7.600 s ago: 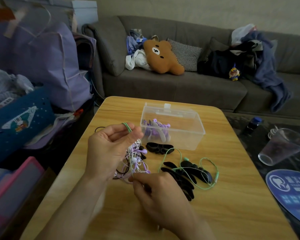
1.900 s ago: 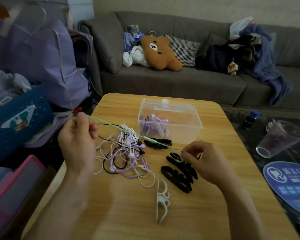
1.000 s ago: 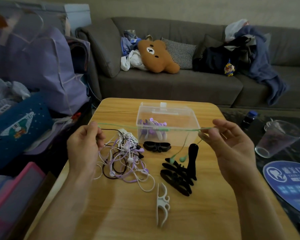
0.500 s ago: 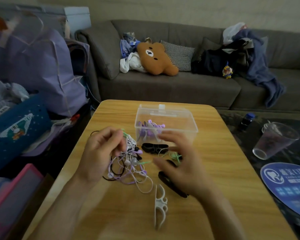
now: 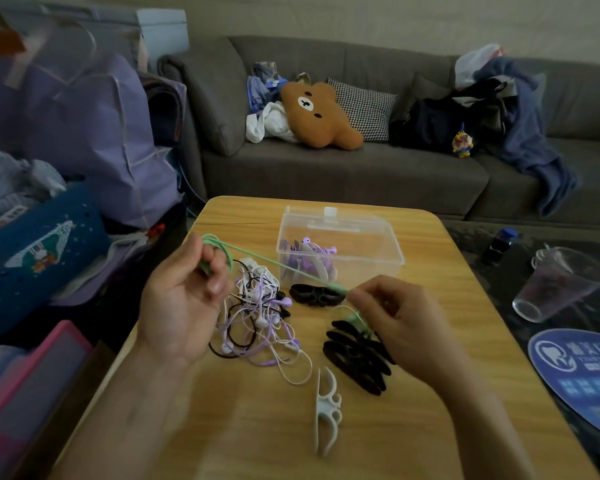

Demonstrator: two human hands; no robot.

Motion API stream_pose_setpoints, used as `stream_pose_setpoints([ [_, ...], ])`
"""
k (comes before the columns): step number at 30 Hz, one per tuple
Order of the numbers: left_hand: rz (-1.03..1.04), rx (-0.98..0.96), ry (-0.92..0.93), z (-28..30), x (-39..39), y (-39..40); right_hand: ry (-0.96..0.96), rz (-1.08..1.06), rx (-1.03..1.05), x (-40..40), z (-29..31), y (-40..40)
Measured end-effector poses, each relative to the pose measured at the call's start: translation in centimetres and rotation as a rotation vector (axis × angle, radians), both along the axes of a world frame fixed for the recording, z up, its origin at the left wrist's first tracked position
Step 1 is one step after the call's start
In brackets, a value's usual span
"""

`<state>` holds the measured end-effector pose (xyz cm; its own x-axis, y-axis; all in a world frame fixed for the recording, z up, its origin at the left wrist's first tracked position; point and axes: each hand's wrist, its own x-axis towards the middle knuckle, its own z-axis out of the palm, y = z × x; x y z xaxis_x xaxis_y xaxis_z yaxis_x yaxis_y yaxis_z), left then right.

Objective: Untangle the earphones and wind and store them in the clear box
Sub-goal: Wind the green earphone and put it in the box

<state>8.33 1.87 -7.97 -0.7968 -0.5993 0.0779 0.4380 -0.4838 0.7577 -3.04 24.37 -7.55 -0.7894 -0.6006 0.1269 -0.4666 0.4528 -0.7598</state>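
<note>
A green earphone cable (image 5: 281, 265) runs taut between my two hands above the wooden table (image 5: 447, 299). My left hand (image 5: 184, 299) grips loops of it around its fingers. My right hand (image 5: 395, 313) pinches the other end, where the green earbuds dangle near black winders (image 5: 354, 362). Below the cable lies a tangle of purple, white and black earphones (image 5: 260, 317). The clear box (image 5: 368, 237) stands open at the back, with wound purple earphones (image 5: 309, 258) inside.
A white winder (image 5: 326, 414) lies near the table's front, and one black winder (image 5: 316, 294) lies before the box. A clear cup (image 5: 561, 282) and a blue round fan (image 5: 582, 368) sit on the dark surface to the right. Bags crowd the left; a sofa stands behind.
The green cable was pulled free and stretched wide between my hands, then my hands came together. Now a loop sits on my left fingers and the cable is taut again.
</note>
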Motion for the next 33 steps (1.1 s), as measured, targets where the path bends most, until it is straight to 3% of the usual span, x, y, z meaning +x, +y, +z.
stream_pose_setpoints([
  [3,0.048,0.096,-0.005,0.0,-0.1,-0.3,-0.059,-0.066,-0.083,-0.8,0.4,1.2],
  [5,0.089,0.146,-0.004,-0.1,-0.3,-0.5,-0.107,-0.071,-0.025,-1.3,0.4,1.7],
  [8,0.15,0.176,0.015,0.0,0.0,-1.2,0.103,-0.146,0.231,-2.0,-0.5,2.0],
  [10,0.169,0.158,0.017,0.3,0.3,-1.9,0.229,-0.228,0.222,-2.3,-1.2,2.1],
  [12,0.172,0.132,-0.011,0.4,0.5,-2.4,0.215,-0.322,0.105,-2.4,-1.2,2.1],
  [15,0.138,0.036,-0.121,-0.1,0.3,-2.7,-0.032,-0.4,-0.296,-2.3,-0.8,2.0],
  [18,0.037,-0.304,-0.356,-0.8,0.0,-2.1,-0.143,-0.346,-0.65,-1.4,0.3,2.2],
  [22,-0.101,-0.559,-0.506,-1.2,-0.3,-0.4,-0.101,-0.316,-0.842,-1.4,1.0,2.9],
  [28,-0.193,-0.722,-0.538,-1.2,-0.5,0.3,0.159,-0.609,-0.607,-3.4,0.1,5.0],
  [33,-0.304,-0.784,-0.542,-1.2,-0.6,1.2,0.154,-0.77,-0.42,-4.7,-0.7,6.7],
])
